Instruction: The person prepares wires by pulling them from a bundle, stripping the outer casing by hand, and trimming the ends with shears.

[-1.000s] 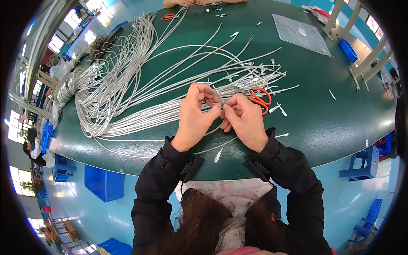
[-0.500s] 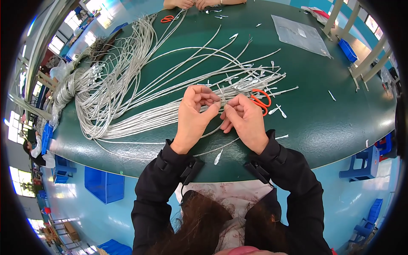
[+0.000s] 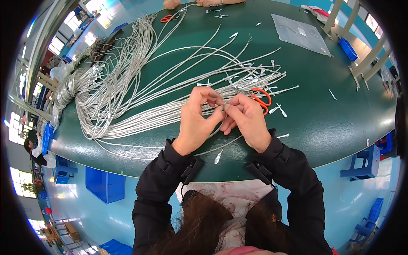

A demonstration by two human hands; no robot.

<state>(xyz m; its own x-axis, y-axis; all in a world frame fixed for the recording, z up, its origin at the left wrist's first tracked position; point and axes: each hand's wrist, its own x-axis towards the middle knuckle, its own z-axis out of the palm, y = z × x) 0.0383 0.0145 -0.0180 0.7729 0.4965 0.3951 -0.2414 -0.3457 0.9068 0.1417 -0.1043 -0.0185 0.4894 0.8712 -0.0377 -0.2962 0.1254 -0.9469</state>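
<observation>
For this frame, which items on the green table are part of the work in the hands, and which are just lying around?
In use:
- left hand and right hand, both pinching one grey cable end
- bundle of grey cables fanned across the table

Lying about:
- orange scissors beside the right hand
- cut sheath scraps
- clear plastic sheet
- second orange scissors at the far edge

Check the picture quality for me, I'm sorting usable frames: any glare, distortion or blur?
Head view: fisheye bends the table edge into a curve, with a black rim at the corners; soft glare on the green top at right; windows at left blown out; hands and cables sharp, no motion blur.
</observation>
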